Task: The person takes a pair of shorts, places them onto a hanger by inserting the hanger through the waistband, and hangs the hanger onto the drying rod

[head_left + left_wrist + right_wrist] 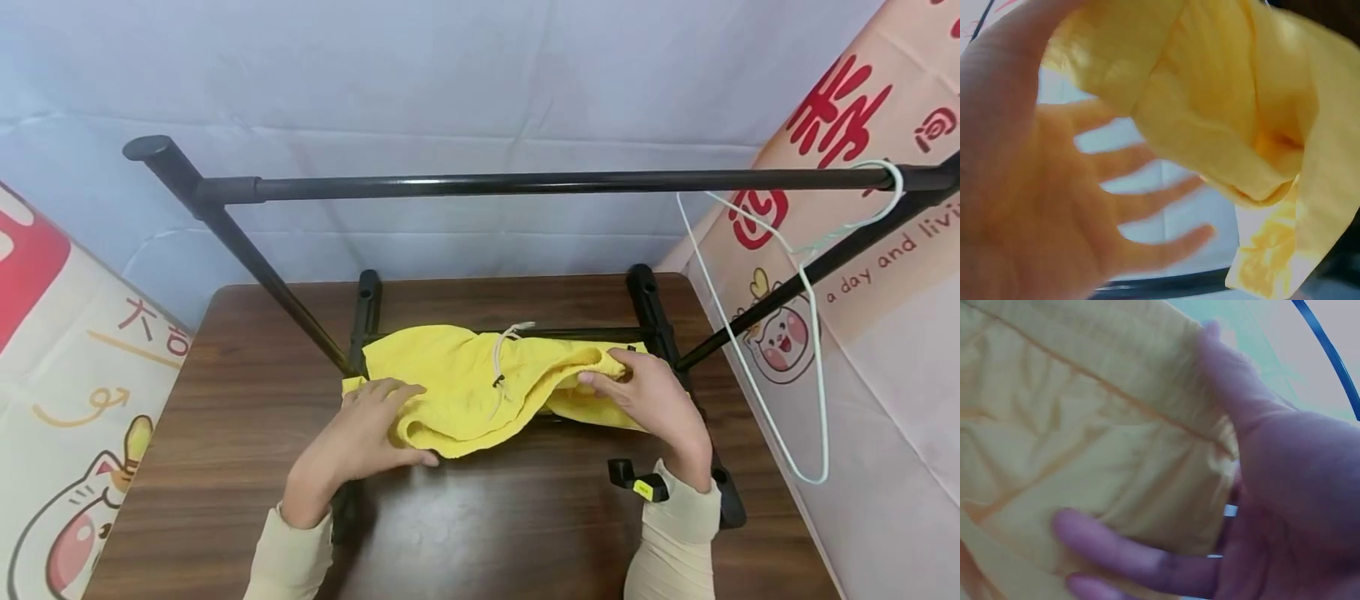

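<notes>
Yellow shorts [442, 383] with a pale drawstring [498, 367] spread crosswise between my two hands, low in the rack; how far they rest on its bars I cannot tell. My left hand [367, 433] is at their left end, thumb and fingers spread apart beside an open hem. The left wrist view shows its straight fingers [1154, 200] apart, some tips passing behind the cloth. At the right end, my right hand [660, 396] holds a fold of the shorts between thumb and fingers. Its fingers [1122, 553] lie across the cloth in the right wrist view.
A black rack's top bar [465, 185] crosses in front of me, with feet standing on the brown table [495, 517]. A pale green hanger [813, 333] hangs from the bar's right end. A small black piece with a yellow label [643, 488] is beside my right sleeve.
</notes>
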A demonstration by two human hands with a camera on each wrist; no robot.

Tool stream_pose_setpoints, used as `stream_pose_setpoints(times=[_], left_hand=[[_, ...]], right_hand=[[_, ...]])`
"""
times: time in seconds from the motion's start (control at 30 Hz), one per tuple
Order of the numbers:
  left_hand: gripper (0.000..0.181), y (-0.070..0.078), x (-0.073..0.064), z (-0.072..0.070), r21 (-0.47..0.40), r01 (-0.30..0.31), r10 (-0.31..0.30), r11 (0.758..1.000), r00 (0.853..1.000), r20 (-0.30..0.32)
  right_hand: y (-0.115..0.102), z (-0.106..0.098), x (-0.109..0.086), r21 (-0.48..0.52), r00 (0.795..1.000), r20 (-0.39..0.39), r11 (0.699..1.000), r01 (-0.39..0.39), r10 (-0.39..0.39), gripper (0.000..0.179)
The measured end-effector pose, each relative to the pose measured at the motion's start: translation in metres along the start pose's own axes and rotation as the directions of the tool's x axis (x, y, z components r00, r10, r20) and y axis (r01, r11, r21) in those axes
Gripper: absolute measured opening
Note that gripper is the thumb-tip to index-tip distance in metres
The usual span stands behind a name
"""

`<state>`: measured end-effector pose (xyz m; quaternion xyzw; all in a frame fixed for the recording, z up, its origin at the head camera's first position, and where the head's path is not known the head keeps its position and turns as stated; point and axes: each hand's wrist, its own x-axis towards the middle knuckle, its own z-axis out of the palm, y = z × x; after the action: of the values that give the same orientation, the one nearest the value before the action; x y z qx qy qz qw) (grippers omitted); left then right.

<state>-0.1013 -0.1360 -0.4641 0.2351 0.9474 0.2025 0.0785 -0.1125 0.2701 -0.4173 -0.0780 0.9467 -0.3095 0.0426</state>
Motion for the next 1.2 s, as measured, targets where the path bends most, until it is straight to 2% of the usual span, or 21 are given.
stream_pose_setpoints(times=[0.1,0.17,0.37,0.43,0.5,0.57,0.73,0.87,0.97,1.07,1.13,1.2], left_hand=[[0.087,0.003,0.001,0.002,-0.032,-0.099,0.097,0.995,0.993,-0.067],[0.076,0.003,0.002,0.004,-0.045,-0.139,0.135,0.989,0.987,-0.085],[0.043,0.003,0.001,0.007,-0.130,-0.157,0.148,0.979,0.986,-0.082],[0.036,0.003,0.002,0.007,-0.166,-0.160,0.146,0.973,0.985,-0.091],[0.039,0.002,0.004,0.009,-0.174,-0.155,0.139,0.972,0.985,-0.098],[0.043,0.002,0.006,0.012,-0.166,-0.148,0.133,0.975,0.986,-0.100],[0.034,0.006,0.010,0.018,-0.089,-0.143,0.134,0.986,0.986,-0.104],[0.040,0.014,0.013,0.023,0.000,-0.157,0.155,0.988,0.978,-0.141],[0.032,0.017,0.015,0.028,0.044,-0.188,0.193,0.981,0.963,-0.189],[0.021,0.015,0.016,0.027,0.068,-0.216,0.226,0.974,0.934,-0.277],[0.018,0.012,0.016,0.022,0.079,-0.220,0.233,0.972,0.902,-0.363],[0.018,0.008,0.016,0.014,0.060,-0.217,0.219,0.974,0.860,-0.460]], right_hand=[[-0.004,0.000,0.003,0.030,0.997,-0.069,0.999,-0.028,0.030,0.040],[-0.006,0.000,0.005,0.056,0.993,-0.111,0.997,-0.043,0.049,0.042],[-0.005,0.003,0.007,0.099,0.973,-0.210,0.992,-0.077,0.096,0.047],[-0.005,0.003,0.008,0.106,0.972,-0.209,0.990,-0.089,0.110,0.048],[-0.005,0.003,0.007,0.111,0.974,-0.189,0.988,-0.106,0.126,0.050],[-0.004,0.004,0.007,0.110,0.977,-0.168,0.987,-0.115,0.132,0.052],[-0.003,0.012,0.008,0.132,0.975,-0.163,0.983,-0.130,0.151,0.057],[-0.004,0.018,0.011,0.143,0.973,-0.146,0.977,-0.157,0.178,0.066],[-0.005,0.022,0.012,0.153,0.977,-0.113,0.975,-0.160,0.179,0.071],[-0.004,0.023,0.011,0.183,0.977,-0.111,0.970,-0.157,0.179,0.065],[-0.003,0.022,0.010,0.229,0.967,-0.151,0.959,-0.165,0.203,0.052],[-0.001,0.019,0.008,0.301,0.948,-0.209,0.938,-0.170,0.239,0.037]])
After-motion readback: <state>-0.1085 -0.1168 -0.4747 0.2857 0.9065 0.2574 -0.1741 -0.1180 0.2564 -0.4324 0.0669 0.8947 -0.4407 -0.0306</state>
